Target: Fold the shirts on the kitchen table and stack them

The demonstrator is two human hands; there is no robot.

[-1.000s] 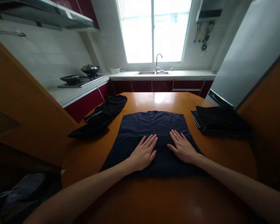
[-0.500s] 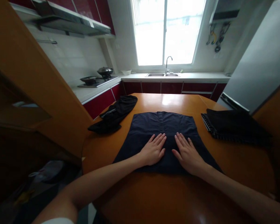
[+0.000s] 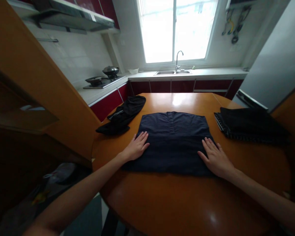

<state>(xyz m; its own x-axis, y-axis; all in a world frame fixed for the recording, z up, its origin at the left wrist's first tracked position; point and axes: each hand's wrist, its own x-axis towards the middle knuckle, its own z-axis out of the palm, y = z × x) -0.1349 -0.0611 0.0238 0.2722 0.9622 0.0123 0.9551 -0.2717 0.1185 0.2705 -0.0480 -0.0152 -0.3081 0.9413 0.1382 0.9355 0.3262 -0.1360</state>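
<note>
A folded dark navy garment (image 3: 172, 150) lies flat across the wooden table (image 3: 182, 200), with a short placket-like strip at the middle of its far edge. On its left side rests my left hand (image 3: 137, 146), palm down with the fingers stretched out. My right hand (image 3: 216, 155) lies flat on the right side of the cloth, thumb held apart from the fingers. Neither hand grips anything.
A crumpled black garment (image 3: 124, 116) lies at the table's left. Folded black cloth (image 3: 250, 124) is stacked on the right. Beyond the table are a counter with a sink (image 3: 172, 72), and a stove (image 3: 104, 82) with pans.
My hands have slid apart over the navy garment, from near its middle out to its left and right sides. The view has also shifted, with the table sitting further right.
</note>
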